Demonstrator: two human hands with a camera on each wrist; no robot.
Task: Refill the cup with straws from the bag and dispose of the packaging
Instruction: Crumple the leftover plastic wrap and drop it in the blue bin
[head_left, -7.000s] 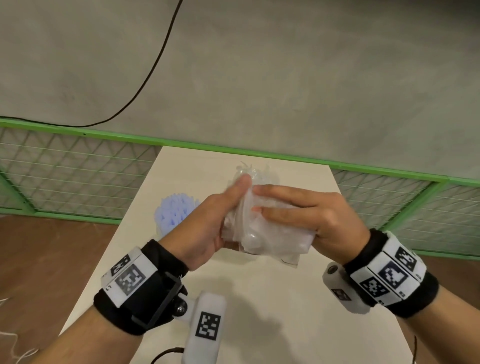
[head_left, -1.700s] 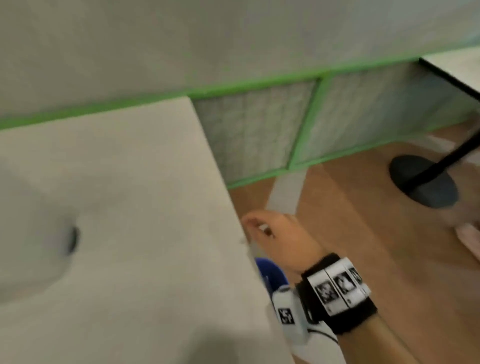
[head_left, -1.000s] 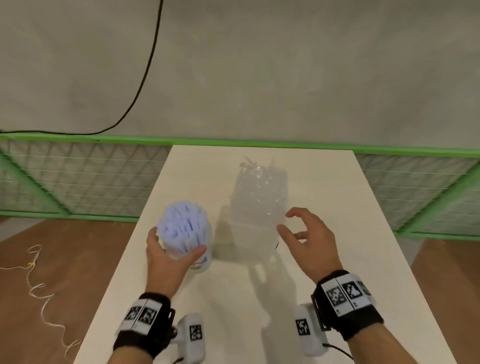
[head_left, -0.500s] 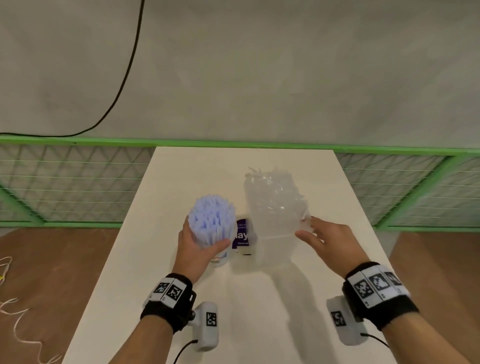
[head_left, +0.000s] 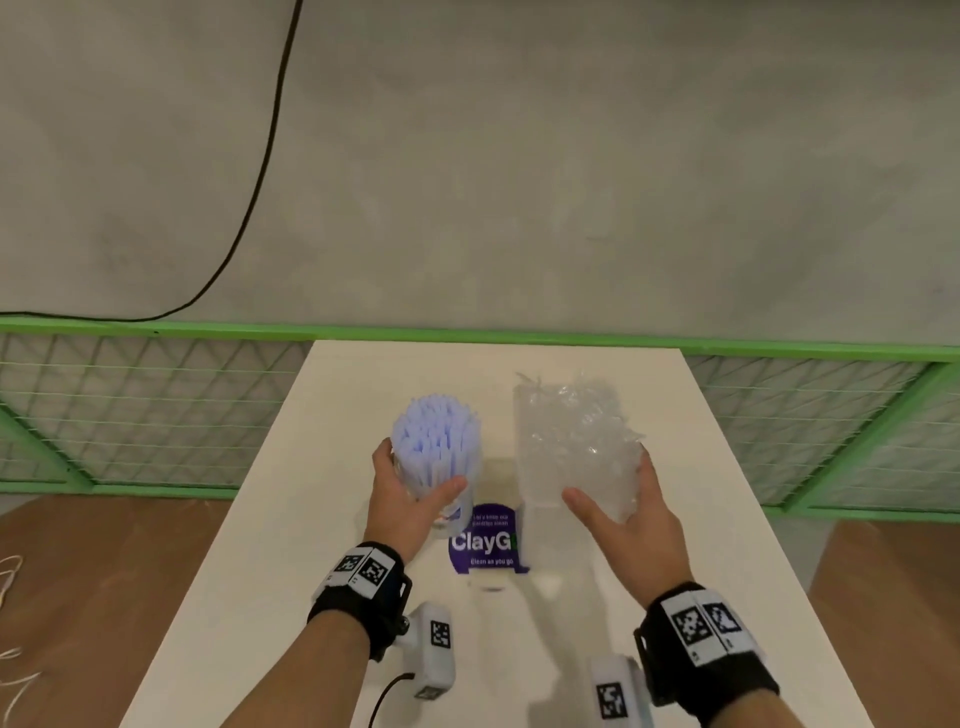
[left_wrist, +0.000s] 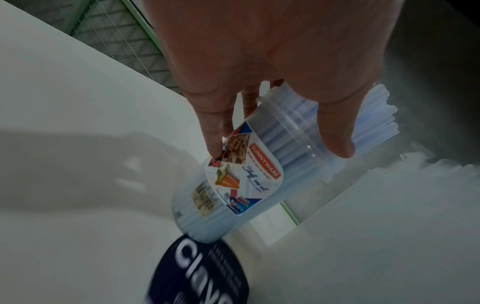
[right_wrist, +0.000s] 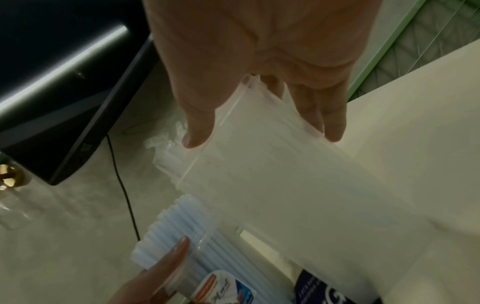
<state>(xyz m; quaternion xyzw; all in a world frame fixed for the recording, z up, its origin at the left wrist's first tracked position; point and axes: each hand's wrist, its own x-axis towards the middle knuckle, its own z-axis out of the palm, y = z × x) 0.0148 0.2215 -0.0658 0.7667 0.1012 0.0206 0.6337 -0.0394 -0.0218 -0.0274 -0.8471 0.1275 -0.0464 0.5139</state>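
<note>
A clear plastic cup (head_left: 453, 515) packed with pale blue straws (head_left: 434, 441) stands upright on the white table (head_left: 363, 395). My left hand (head_left: 421, 467) grips it, thumb on the right side and fingers on the left. In the left wrist view the left hand (left_wrist: 278, 150) wraps the labelled cup (left_wrist: 233, 174) just under its rim. To the right stands a tall clear bag (head_left: 571, 441) with a crinkled top. My right hand (head_left: 608, 480) holds its near right side between thumb and fingers. The right wrist view shows the right hand (right_wrist: 265, 137) on the translucent bag (right_wrist: 272, 174).
A purple printed card (head_left: 485, 540) stands on the table between the cup and the bag. A green-framed mesh fence (head_left: 156, 395) runs behind the table, with a grey wall and a black cable (head_left: 249, 197) above. Brown floor lies on both sides.
Over the last second my left hand kept hold of the cup, which now stands closer to the bag. My right hand went from hovering open to holding the bag.
</note>
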